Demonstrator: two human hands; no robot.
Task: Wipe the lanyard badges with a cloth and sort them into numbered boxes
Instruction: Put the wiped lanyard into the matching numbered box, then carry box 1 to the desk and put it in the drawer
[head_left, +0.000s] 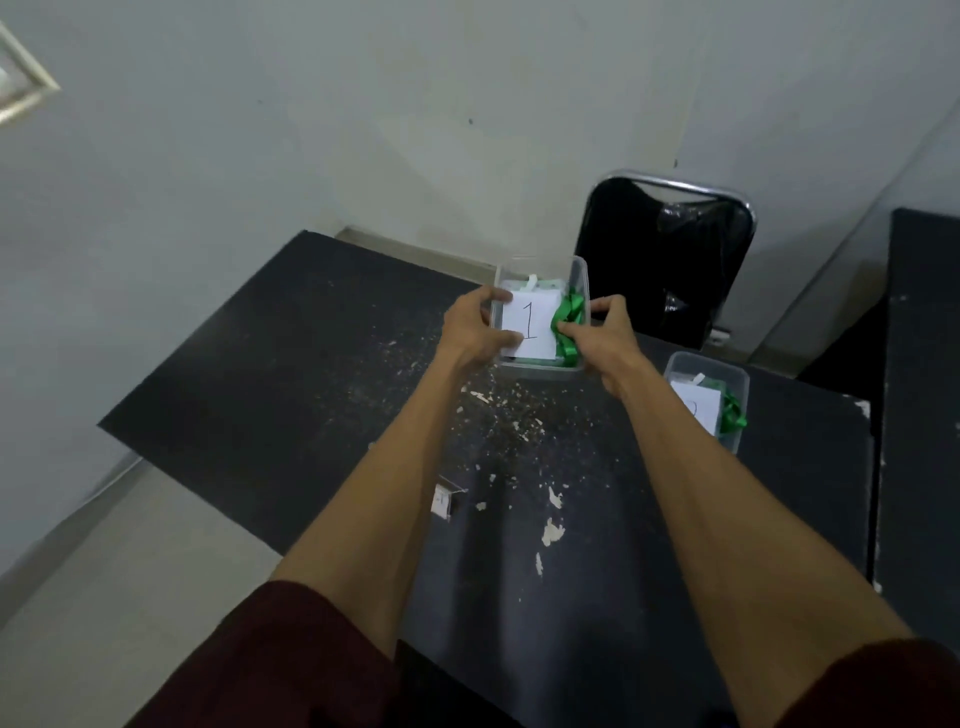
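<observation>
Your left hand (480, 332) grips the left wall of the box (540, 370), thumb and fingertips curled over onto the card (530, 325) marked 1. Your right hand (605, 338) pinches the green lanyard (569, 317) lying in the box just right of that card. A second box (737, 384), holding its own card and green lanyard, sits on the table (291, 332) just right of your right forearm.

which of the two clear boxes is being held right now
The box marked 1, at the table's far edge: the left grip and right grip hold its sides. The other box, nearer and to the right, stands untouched.
</observation>
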